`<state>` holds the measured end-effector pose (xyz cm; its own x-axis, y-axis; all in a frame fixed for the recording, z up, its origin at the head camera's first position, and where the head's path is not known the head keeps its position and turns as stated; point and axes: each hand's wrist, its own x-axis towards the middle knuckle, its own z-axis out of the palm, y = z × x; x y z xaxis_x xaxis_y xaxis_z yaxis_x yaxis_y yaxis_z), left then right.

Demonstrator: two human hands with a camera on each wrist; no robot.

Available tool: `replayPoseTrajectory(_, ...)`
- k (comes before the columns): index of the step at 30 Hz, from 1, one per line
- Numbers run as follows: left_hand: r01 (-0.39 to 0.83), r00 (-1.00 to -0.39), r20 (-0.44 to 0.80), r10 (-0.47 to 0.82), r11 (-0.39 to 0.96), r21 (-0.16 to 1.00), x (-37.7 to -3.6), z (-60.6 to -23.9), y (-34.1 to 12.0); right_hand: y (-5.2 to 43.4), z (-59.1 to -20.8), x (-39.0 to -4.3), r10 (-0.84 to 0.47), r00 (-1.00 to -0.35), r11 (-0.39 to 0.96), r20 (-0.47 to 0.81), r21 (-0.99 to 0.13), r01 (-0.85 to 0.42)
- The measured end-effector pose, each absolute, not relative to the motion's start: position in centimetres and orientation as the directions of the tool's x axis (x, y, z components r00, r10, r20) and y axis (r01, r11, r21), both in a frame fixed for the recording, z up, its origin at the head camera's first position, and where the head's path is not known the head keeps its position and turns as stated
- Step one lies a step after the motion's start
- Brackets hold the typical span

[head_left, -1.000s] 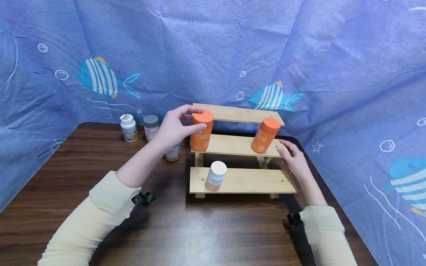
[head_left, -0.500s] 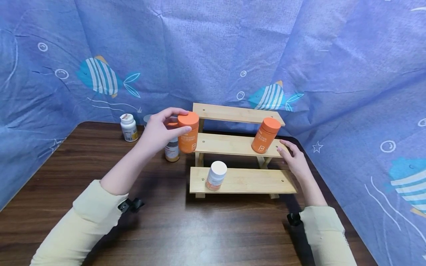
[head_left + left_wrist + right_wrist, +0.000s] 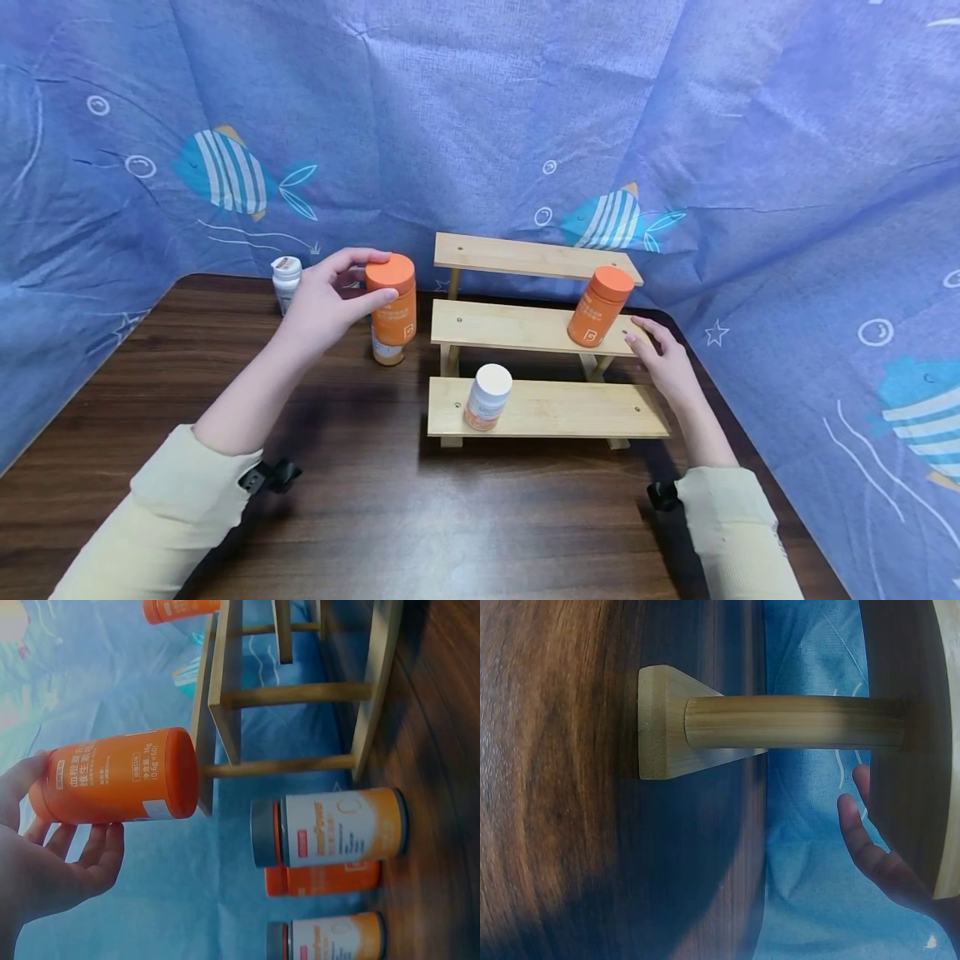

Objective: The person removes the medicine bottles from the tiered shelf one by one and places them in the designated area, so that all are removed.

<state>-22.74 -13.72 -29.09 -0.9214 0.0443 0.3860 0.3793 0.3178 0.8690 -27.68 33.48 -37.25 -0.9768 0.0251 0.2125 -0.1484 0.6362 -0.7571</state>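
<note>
My left hand (image 3: pixel 322 296) grips an orange bottle (image 3: pixel 393 304) around its lid end, held up left of the three-tier wooden rack (image 3: pixel 510 327). In the left wrist view this orange bottle (image 3: pixel 120 776) is clear of the shelves, its base toward the rack. A second orange bottle (image 3: pixel 597 308) stands toward the right of the middle shelf. On the bottom shelf, at the left, is a white-lidded bottle (image 3: pixel 487 398). My right hand (image 3: pixel 666 362) is at the middle shelf's right end with its fingers loosely extended; the right wrist view shows its fingers (image 3: pixel 862 840) beside that board.
Two grey-lidded bottles, one nearer (image 3: pixel 341 829) and one lower in the left wrist view (image 3: pixel 341 937), stand on the table with an orange bottle (image 3: pixel 330 880) partly hidden behind. A white bottle (image 3: pixel 286 279) stands at the back left. A blue fish-print curtain (image 3: pixel 480 125) hangs behind.
My left hand has carried the orange bottle leftward, from in front of the middle shelf's left end to beside the rack. The right hand has stayed in place.
</note>
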Motion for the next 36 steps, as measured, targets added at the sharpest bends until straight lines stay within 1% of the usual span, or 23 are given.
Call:
replayPoseTrajectory(4, 0.374, -0.922, 0.385, 0.031, 0.327, 0.868, -22.8, -29.7, -14.7, 33.5, -37.3, -27.7, 0.021, -0.975, 0.641, 0.222, -0.752, -0.157)
replayPoseTrajectory(11, 0.380, -0.920, 0.392, 0.025, 0.302, 0.874, -22.4, -30.3, -16.3, 33.5, -37.3, -27.7, 0.020, -0.973, 0.638, 0.230, -0.752, -0.165)
replayPoseTrajectory(18, 0.320, -0.935, 0.354, -0.022, 0.376, 0.869, -22.4, -31.4, -17.4, 33.5, -37.3, -27.7, 0.025, -0.972, 0.648, 0.232, -0.745, -0.161)
replayPoseTrajectory(23, 0.272, -0.946, 0.319, -0.052, 0.401, 0.875, -22.7, -32.4, -18.1, 33.6, -37.4, -27.8, 0.023, -0.972, 0.654, 0.235, -0.739, -0.163)
replayPoseTrajectory(36, 0.296, -0.921, 0.382, -0.072, 0.508, 0.809, -23.9, -35.3, -19.5, 33.5, -37.5, -27.7, 0.022, -0.971, 0.630, 0.239, -0.757, -0.172)
